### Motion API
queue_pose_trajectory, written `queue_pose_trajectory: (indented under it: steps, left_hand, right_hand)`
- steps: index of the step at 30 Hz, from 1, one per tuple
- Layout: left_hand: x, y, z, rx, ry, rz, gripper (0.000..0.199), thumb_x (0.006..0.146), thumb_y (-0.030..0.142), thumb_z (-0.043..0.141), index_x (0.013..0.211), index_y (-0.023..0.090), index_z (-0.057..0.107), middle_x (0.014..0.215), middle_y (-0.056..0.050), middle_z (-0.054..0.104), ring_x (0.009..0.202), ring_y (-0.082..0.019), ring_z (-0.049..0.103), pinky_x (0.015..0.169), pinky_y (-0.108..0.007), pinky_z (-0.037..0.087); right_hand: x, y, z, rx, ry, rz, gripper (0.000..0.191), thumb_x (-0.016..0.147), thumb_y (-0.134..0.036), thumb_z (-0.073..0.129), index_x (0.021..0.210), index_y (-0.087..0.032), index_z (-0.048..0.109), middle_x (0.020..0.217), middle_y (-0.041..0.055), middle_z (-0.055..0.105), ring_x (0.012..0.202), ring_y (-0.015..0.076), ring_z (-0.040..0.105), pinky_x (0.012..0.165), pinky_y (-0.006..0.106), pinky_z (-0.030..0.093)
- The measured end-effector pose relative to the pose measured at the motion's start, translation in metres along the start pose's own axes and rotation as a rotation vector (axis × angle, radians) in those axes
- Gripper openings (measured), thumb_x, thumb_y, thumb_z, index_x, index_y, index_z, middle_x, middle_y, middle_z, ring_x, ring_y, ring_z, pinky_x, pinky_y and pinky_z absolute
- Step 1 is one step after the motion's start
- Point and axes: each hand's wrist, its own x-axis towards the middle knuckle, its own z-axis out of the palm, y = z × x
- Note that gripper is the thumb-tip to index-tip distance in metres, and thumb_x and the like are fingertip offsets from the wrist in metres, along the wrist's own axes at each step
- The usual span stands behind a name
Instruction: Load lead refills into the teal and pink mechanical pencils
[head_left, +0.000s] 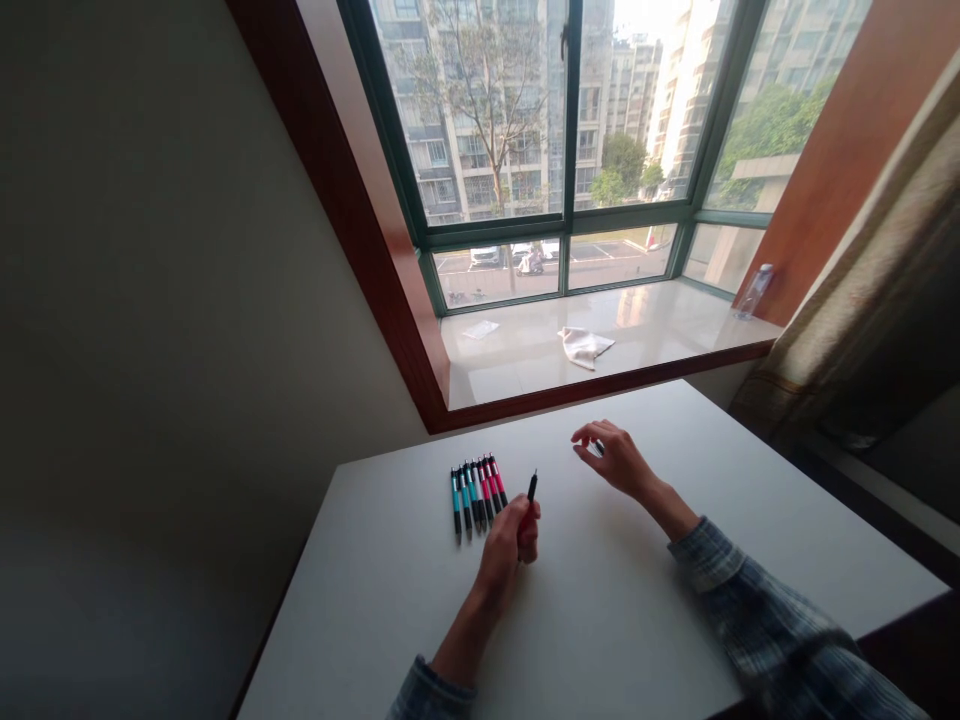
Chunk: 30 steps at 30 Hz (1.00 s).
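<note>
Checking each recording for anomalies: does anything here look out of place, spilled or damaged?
Slightly: a white cloth or tissue lies rumpled on the windowsill, as if tossed there. The pens on the table lie in a neat row; no spill or damage shows.

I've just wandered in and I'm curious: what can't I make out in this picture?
All in the head view:
Held pen: its middle is hidden inside the left hand.
Dark object at the right hand: too small and too covered by the hand to identify.
Row of pens: the rightmost one's lower end is hidden by the left hand.
Left sleeve: cut off by the bottom edge.
</note>
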Motion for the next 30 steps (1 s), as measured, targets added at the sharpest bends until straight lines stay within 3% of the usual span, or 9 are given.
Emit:
queue_pose_trajectory:
  steps: [2,5,7,10,15,19,23,27,30]
  left_hand:
    - [-0.003,0.002,0.003,0.194,0.088,0.188,0.038,0.092,0.056,0.060,0.088,0.018,0.058,0.062,0.007,0.033,0.053,-0.010,0.025,0.050,-0.022,0.019]
    - [-0.009,0.008,0.008,0.482,0.165,0.379,0.033,0.095,0.052,0.059,0.093,0.019,0.065,0.067,0.002,0.048,0.059,-0.013,0.037,0.056,-0.023,0.028]
    - [-0.012,0.010,0.012,0.625,0.174,0.411,0.029,0.094,0.049,0.062,0.093,0.020,0.068,0.073,-0.001,0.057,0.064,-0.016,0.045,0.060,-0.025,0.032]
    - [-0.013,0.008,0.015,0.723,0.165,0.391,0.024,0.091,0.044,0.067,0.086,0.021,0.069,0.076,-0.003,0.061,0.070,-0.020,0.049,0.064,-0.025,0.033]
    - [-0.009,0.002,0.016,0.585,0.117,0.348,0.027,0.089,0.041,0.071,0.073,0.020,0.068,0.070,-0.003,0.059,0.066,-0.018,0.045,0.062,-0.026,0.028]
    - [-0.006,-0.002,0.012,0.533,0.074,0.297,0.040,0.093,0.052,0.061,0.072,0.019,0.067,0.061,-0.001,0.050,0.059,-0.017,0.041,0.058,-0.027,0.025]
    - [-0.001,-0.008,0.007,0.439,0.015,0.242,0.051,0.094,0.065,0.052,0.075,0.018,0.061,0.061,0.003,0.044,0.057,-0.014,0.035,0.055,-0.026,0.026]
    - [0.005,-0.010,0.003,0.279,0.012,0.195,0.050,0.091,0.067,0.056,0.081,0.018,0.058,0.061,0.006,0.036,0.054,-0.011,0.028,0.052,-0.023,0.022]
    - [0.007,-0.009,0.001,0.215,0.060,0.157,0.053,0.087,0.070,0.060,0.082,0.017,0.058,0.060,0.008,0.032,0.053,-0.009,0.026,0.050,-0.023,0.019]
  right_hand:
    - [-0.011,-0.021,0.007,0.175,-0.021,0.031,0.005,0.092,-0.027,0.065,0.092,-0.023,0.068,0.082,0.0025,0.068,0.078,0.0201,0.062,0.076,0.036,0.050]
    - [-0.029,-0.049,0.025,0.495,-0.254,0.063,0.017,0.084,-0.037,0.076,0.088,-0.025,0.065,0.085,0.0017,0.067,0.074,0.0190,0.059,0.069,0.034,0.051]
    - [-0.037,-0.060,0.038,0.635,-0.312,0.125,0.025,0.083,-0.047,0.077,0.079,-0.027,0.062,0.074,0.0003,0.062,0.066,0.0183,0.054,0.061,0.033,0.048]
    - [-0.040,-0.061,0.053,0.706,-0.240,0.220,0.047,0.089,-0.061,0.067,0.061,-0.025,0.055,0.058,-0.0005,0.048,0.056,0.0166,0.046,0.054,0.032,0.042]
    - [-0.039,-0.054,0.061,0.677,-0.143,0.253,0.058,0.091,-0.066,0.062,0.055,-0.022,0.049,0.053,-0.0011,0.050,0.053,0.0153,0.047,0.054,0.031,0.042]
    - [-0.042,-0.057,0.059,0.803,-0.186,0.260,0.049,0.089,-0.065,0.066,0.069,-0.021,0.056,0.062,0.0002,0.066,0.058,0.0169,0.060,0.056,0.029,0.046]
    - [-0.040,-0.058,0.051,0.861,-0.211,0.232,0.042,0.089,-0.061,0.068,0.080,-0.020,0.060,0.070,0.0013,0.069,0.067,0.0178,0.065,0.062,0.029,0.049]
    - [-0.034,-0.051,0.038,0.656,-0.164,0.186,0.037,0.091,-0.055,0.068,0.102,-0.020,0.068,0.090,0.0047,0.070,0.079,0.0187,0.064,0.069,0.030,0.051]
    - [-0.034,-0.041,0.034,0.325,0.018,0.257,0.041,0.093,-0.048,0.065,0.123,-0.020,0.063,0.109,0.0093,0.070,0.079,0.0197,0.064,0.073,0.034,0.052]
